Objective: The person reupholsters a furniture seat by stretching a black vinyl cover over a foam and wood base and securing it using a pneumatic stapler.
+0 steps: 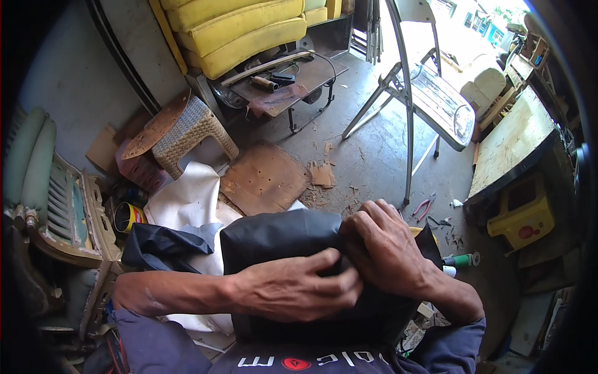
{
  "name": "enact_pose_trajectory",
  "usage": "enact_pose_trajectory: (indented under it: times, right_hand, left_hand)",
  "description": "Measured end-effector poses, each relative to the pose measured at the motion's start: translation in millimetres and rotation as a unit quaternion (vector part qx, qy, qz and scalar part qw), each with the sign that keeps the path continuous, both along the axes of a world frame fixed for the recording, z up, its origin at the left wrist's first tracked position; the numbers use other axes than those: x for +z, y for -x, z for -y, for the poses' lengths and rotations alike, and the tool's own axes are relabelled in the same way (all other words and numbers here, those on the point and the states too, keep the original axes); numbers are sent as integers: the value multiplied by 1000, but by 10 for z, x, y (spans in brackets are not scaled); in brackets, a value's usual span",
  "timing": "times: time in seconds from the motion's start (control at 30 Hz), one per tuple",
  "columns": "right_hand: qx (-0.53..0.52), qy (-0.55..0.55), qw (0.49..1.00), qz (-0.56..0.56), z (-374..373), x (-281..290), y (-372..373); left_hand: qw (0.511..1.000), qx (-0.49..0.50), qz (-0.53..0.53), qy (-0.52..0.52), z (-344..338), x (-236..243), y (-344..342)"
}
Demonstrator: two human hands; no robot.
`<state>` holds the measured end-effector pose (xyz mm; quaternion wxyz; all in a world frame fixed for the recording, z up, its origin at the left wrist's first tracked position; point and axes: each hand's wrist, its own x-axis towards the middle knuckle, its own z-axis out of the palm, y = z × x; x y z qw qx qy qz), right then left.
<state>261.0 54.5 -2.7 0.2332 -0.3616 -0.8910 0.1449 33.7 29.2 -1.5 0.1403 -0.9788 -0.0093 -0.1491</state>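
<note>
A padded seat cushion in a black vinyl cover (280, 232) lies in front of my body, its smooth rounded side facing away. My right hand (389, 252) is closed on the cover at the cushion's right end, fingers curled over the edge. Lower and to the left, my left hand (299, 287) reaches across the cushion with bent fingers closed on the black vinyl. Its fingertips come close to my right hand and are partly hidden. Loose black vinyl (165, 246) lies bunched left of the cushion, over white sheet material (187, 199).
Ahead on the floor lies a brown board (266, 176) with scraps beside it. Pliers (424, 207) and a green-bodied tool (460, 260) lie to the right. A folding chair frame (408, 93) stands beyond. A woven stool (194, 134) and a yellow can (129, 216) stand left.
</note>
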Motion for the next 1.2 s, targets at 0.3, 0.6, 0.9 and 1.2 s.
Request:
enact_pose_trajectory:
  times: [0.3,0.6,0.9,1.2]
  right_hand:
    - [-22,-39,999,-12,76,10,37]
    - [39,-72,996,-37,127,9,-30]
    - [46,-77,995,-45,113,11,-8]
    - [-9,-53,999,-12,136,16,54]
  left_hand:
    - [815,512,-65,263,87,473,373]
    - [920,277,138,241,4,254,182]
    - [871,306,39,384,-172,422,237]
    - [896,261,75,351,-220,276,296]
